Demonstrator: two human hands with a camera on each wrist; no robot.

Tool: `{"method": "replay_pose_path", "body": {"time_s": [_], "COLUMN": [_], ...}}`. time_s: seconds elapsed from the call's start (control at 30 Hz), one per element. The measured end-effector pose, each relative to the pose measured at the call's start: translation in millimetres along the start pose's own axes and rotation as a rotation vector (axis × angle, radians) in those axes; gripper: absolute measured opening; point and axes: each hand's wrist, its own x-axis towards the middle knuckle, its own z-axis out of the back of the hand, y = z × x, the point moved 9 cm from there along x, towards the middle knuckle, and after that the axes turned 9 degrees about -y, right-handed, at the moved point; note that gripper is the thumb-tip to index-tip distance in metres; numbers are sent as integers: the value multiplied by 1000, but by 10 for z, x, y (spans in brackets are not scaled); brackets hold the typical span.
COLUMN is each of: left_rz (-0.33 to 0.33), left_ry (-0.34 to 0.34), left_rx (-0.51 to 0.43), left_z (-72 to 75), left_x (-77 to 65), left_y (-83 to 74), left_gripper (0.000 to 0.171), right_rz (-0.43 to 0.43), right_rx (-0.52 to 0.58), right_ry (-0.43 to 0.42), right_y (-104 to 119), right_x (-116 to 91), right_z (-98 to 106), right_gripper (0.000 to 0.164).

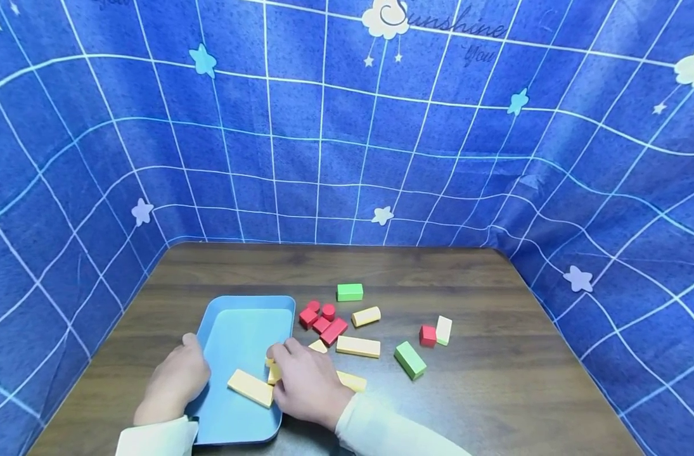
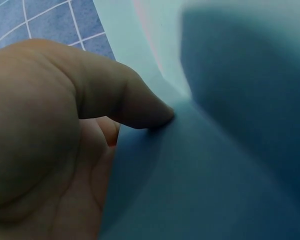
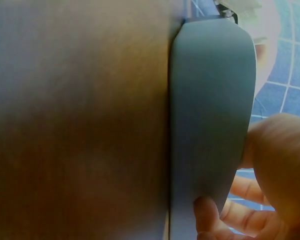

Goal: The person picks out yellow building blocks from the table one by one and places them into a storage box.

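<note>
A blue tray (image 1: 246,323) lies at the left of the table. My left hand (image 1: 178,380) grips its left wall; in the left wrist view the thumb (image 2: 140,102) presses the inner face and the other fingers are behind the wall. My right hand (image 1: 309,383) reaches over the right rim, fingers curled, with a yellow block (image 1: 274,373) between thumb and fingers, partly hidden. Beside it in the tray rests a yellow rectangular block (image 1: 250,387). In the right wrist view the right hand (image 3: 270,175) is beside the tray's outer wall (image 3: 210,100).
Right of the tray lie several red blocks (image 1: 333,331), a long yellow block (image 1: 358,346), a yellow cylinder (image 1: 366,316) and another yellow piece (image 1: 352,381) by my wrist. Green blocks (image 1: 410,360) and a red cube (image 1: 428,335) beside a pale block (image 1: 444,330) are farther right.
</note>
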Motion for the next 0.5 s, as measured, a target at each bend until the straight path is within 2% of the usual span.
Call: {"method": "replay_pose_path", "body": {"time_s": [0.2,0.5], "left_rz": [-12,-6], "left_ry": [-9,-8], "left_rx": [-3,-9], "left_z": [16,14], "left_x": [-11,-28], "left_y": [-15,1], "left_gripper": [58,58], "right_rz": [-22,-29], "right_rx": [7,20], "right_ry": [-9,-10], "right_y": [-26,-11], "right_x": [-9,-21], "right_z": [-7,-10], "right_gripper": [29,25]}}
